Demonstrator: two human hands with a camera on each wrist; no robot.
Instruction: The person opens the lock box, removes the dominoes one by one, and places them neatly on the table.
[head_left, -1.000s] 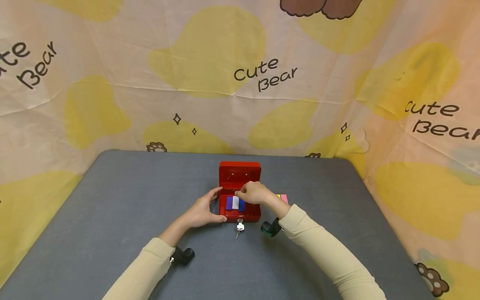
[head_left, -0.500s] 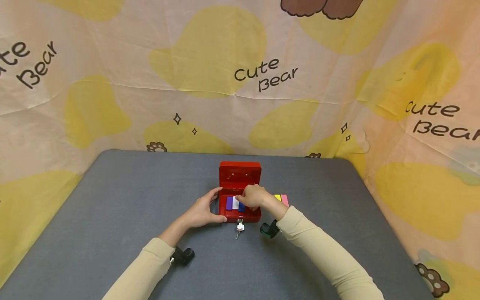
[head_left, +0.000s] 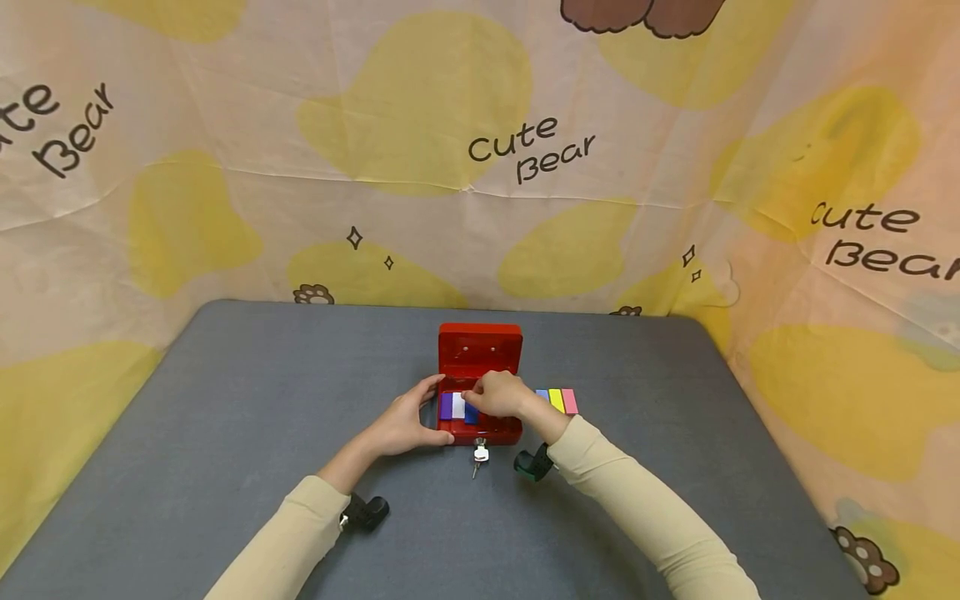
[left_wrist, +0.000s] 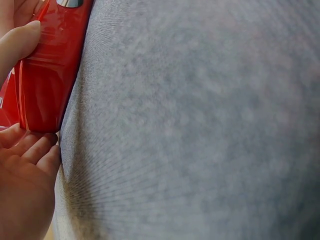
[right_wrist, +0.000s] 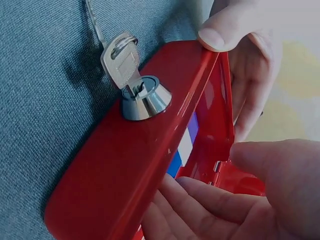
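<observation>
A red cash box [head_left: 506,436] stands with its lid up. My left hand [head_left: 401,425] holds its left side, thumb at the front corner and fingers along the far end, also seen in the left wrist view. Inside, a purple block [head_left: 446,406], a white block [head_left: 458,406] and a blue block [head_left: 471,415] lie side by side against the left wall. My right hand [head_left: 501,394] reaches into the box; in the right wrist view its fingers [right_wrist: 195,200] extend down beside the blue block, with the thumb apart. Part of the interior is hidden beneath that hand.
A key [right_wrist: 120,60] sits in the lock [right_wrist: 146,102] on the box's front, a second key hanging from it. Right of the box, a light blue block [head_left: 542,394], a yellow block [head_left: 556,400] and a pink block [head_left: 570,401] lie on the grey table [head_left: 300,367].
My right hand has dipped into the box and moved left; the purple, white and blue blocks have slid left together. More of the blocks outside shows. My left hand stays put.
</observation>
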